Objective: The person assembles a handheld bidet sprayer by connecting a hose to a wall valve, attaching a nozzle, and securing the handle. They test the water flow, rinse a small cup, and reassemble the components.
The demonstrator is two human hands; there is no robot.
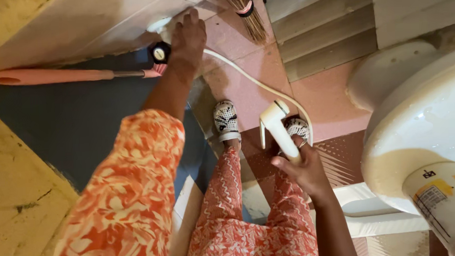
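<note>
the right hand (302, 166) is clenched around the handle of a white hand sprayer (277, 125), fingers wrapped tight with a ring showing on one of them, the nozzle end sticking up past the knuckles and pointing away from the body. a white hose (246, 77) runs from the sprayer in a curve across the pink floor tiles (328, 100) to the wall. there the left hand (187, 38) is reached out at arm's length, fingers curled down over a white tap fitting (159, 26) on the tiled wall; just beside it sits a small black round knob (159, 53). how firmly the left hand grips the fitting cannot be told, since the back of the hand hides it. the sprayer hangs above the person's feet in white patterned clogs (226, 118). a pink-handled tool (51, 76) lies along the wall to the left, and a broom's bristles (248, 14) hang at the top. to the right stands a white basin (422, 129), nothing visible inside it from here, with a white plastic bottle (445, 200) close in front of it.
</note>
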